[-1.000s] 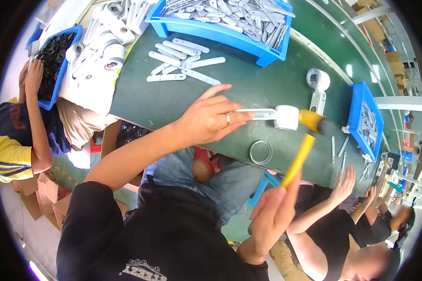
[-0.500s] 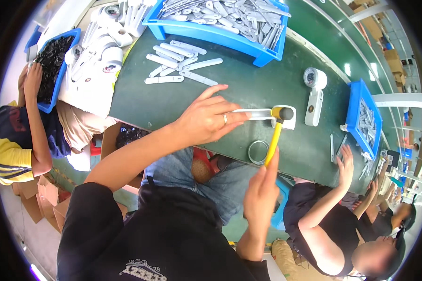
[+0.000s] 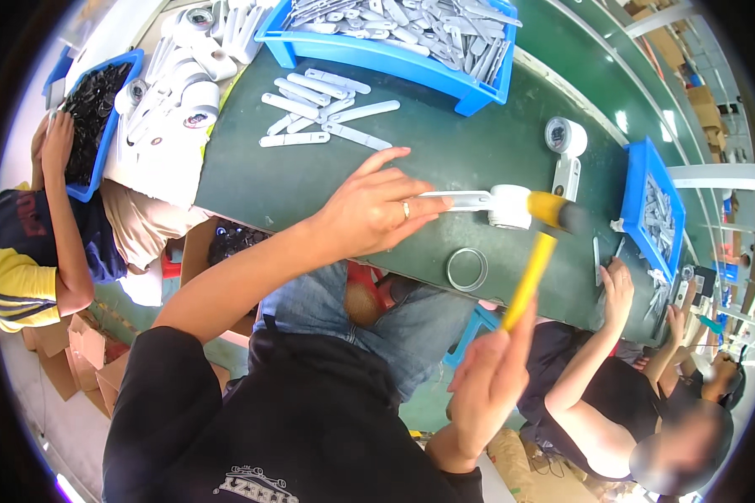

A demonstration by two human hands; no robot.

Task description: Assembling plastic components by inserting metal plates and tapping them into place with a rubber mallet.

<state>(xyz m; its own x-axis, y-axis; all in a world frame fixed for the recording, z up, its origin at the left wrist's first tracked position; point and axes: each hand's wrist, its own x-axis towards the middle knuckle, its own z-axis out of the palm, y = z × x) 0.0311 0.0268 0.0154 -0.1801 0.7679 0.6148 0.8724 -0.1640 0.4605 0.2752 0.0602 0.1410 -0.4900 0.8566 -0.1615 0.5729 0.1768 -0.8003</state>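
My left hand (image 3: 376, 210) lies on the green table (image 3: 260, 180) and pins down the flat white arm of a white plastic part (image 3: 486, 203) whose round end points right. My right hand (image 3: 488, 381) grips the yellow handle of a hammer (image 3: 535, 264). The hammer head, blurred, hangs just above and to the right of the part's round end. A grey metal ring (image 3: 466, 269) lies on the table below the part.
Several loose white arms (image 3: 323, 113) lie above my left hand. A blue bin of white arms (image 3: 403, 33) stands at the back, another blue bin (image 3: 658, 214) at right. A finished white piece (image 3: 564, 151) lies nearby. One person sits at left, another at lower right.
The hammer head has swung from resting on the part's round end to up and right of it. My right hand has shifted right. My left hand has stayed on the part.
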